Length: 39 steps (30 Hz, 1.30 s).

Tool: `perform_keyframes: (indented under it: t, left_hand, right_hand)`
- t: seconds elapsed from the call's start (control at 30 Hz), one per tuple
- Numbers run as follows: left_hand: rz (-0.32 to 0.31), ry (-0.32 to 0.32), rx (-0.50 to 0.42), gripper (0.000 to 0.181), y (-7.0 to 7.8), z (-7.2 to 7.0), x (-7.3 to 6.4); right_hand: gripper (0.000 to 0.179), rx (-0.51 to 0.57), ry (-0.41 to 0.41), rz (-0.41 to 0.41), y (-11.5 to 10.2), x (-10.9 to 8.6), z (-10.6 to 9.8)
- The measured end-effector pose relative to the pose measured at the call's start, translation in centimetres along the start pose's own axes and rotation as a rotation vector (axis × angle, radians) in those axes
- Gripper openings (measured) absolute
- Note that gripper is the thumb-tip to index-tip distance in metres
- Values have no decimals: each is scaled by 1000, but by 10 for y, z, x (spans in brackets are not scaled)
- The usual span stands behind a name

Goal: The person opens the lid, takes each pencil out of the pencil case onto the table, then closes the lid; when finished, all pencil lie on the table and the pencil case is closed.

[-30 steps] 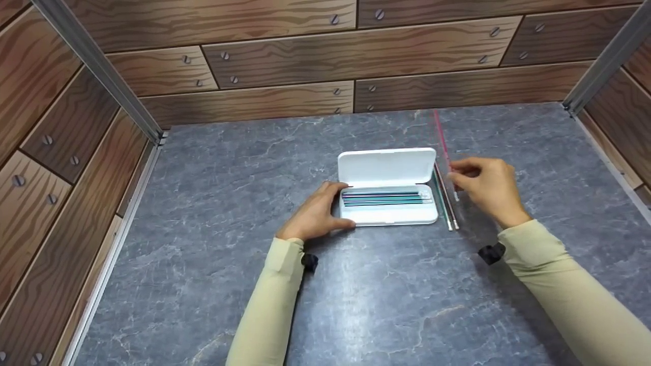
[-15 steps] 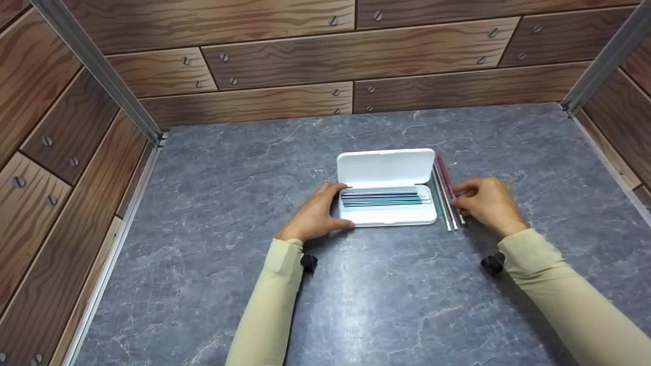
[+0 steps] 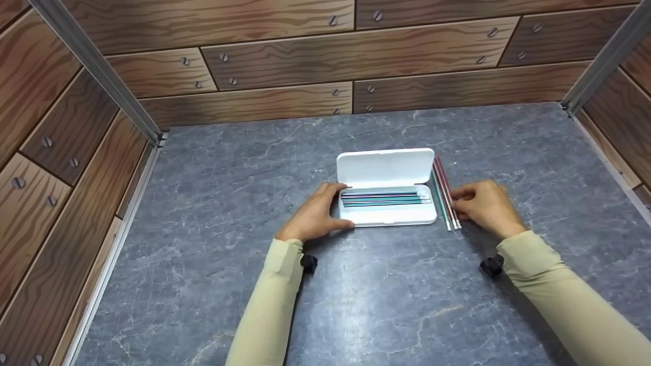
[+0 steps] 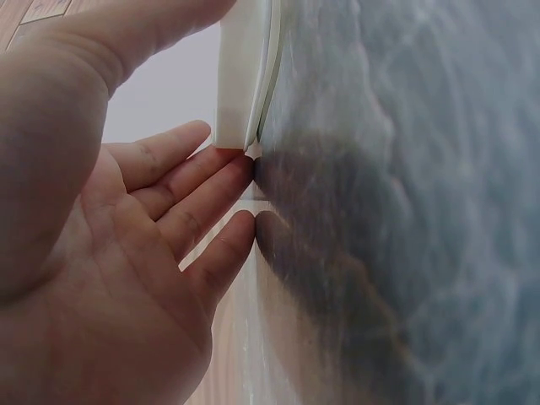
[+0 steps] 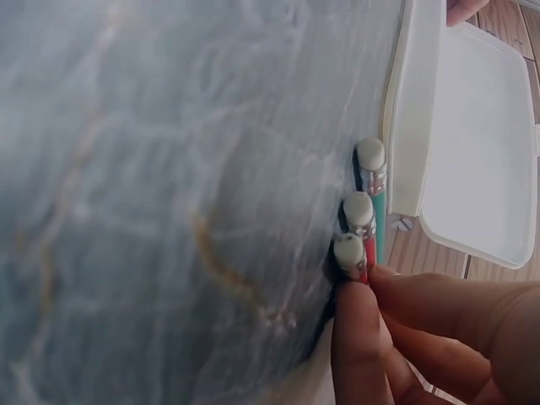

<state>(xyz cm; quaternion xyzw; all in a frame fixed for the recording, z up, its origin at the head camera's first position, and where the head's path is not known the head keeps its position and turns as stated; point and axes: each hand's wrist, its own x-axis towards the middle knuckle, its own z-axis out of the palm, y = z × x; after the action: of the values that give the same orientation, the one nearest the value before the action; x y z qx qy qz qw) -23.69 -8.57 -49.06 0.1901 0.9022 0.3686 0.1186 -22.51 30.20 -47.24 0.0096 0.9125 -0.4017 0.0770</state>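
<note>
An open white case (image 3: 386,216) lies mid-table with its lid (image 3: 385,166) raised and several thin pencils (image 3: 381,199) inside. My left hand (image 3: 315,213) holds the case's left end between thumb and fingers; the left wrist view shows the fingers (image 4: 194,194) nearly straight against the case corner (image 4: 245,84). Three pencils (image 3: 445,195) lie side by side on the table just right of the case. My right hand (image 3: 483,206) pinches the outermost, pink pencil (image 5: 348,251) near its eraser end, beside a second pencil (image 5: 360,211) and a teal pencil (image 5: 371,160).
The grey marbled tabletop (image 3: 356,295) is boxed in by wood-patterned walls (image 3: 254,56) at the back and on both sides, with metal corner posts (image 3: 96,71).
My right hand brought the pink pencil down from a raised, tilted pose and laid it beside the two on the table. It then nudged it closer. The left hand stayed still.
</note>
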Motion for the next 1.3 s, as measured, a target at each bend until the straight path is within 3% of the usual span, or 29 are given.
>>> perform_keyframes:
  t: [0.37,0.57,0.63,0.83,1.03,1.3]
  left_hand:
    - [3,7,-17,91,-4,0,-2]
    - [0,4,-8,90,-3,-1,-1]
    - [5,3,-10,90,-3,-1,-1]
    - [3,1,-4,91,-1,-1,0]
    - [5,-1,-3,92,0,0,1]
    - [15,-1,1,90,-1,-1,1]
  right_hand:
    - [36,11,8,-11,0,2,3]
    - [27,-126,192,-175,-12,2,9]
    - [24,-131,216,-250,-18,4,13]
    - [18,-137,93,-450,-35,15,30]
    - [21,-301,-53,-629,-43,24,43]
    - [16,-467,-76,-753,-54,28,46]
